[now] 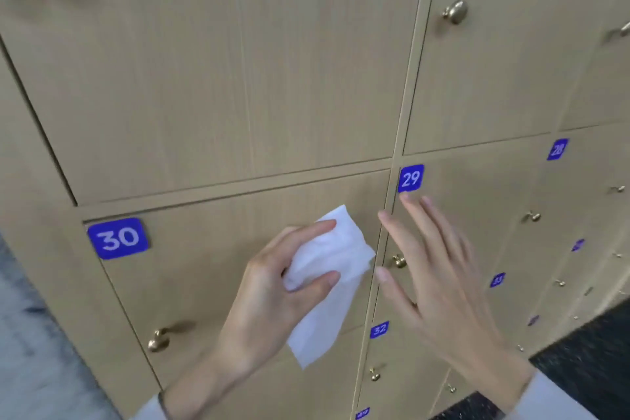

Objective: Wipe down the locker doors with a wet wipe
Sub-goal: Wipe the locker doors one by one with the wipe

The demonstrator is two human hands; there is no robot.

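Lockers (238, 78) of pale wood grain fill nearly the whole frame, their doors set in a grid with narrow seams between. Blue number plates mark the corners: the 30 plate (118, 238) at centre left, the 29 plate (410, 178) right of centre, the 28 plate (557, 149) farther right, and the 32 plate (379, 330) low in the middle. Round brass knobs stand out from the doors; one knob (455, 12) sits in the upper right, another knob (158, 340) in the lower left on door 30. Grey floor (30, 334) shows along the lower left edge, and dark speckled carpet (593, 361) in the lower right corner.

My left hand (272, 297) is at lower centre, in front of door 30. Its thumb and fingers are curled round the wet wipe (335, 269), pinching it near its crumpled middle. White sheet sticks up past my forefinger and hangs down below my thumb. I cannot tell whether the wipe touches the door.

My right hand (443, 283) is just beside it, to the right, in front of door 29. Its fingers are straight and spread, holding nothing, with the fingertips reaching up to just under the 29 plate. Whether they touch the door I cannot tell. Pale sleeves show at both wrists along the bottom edge.
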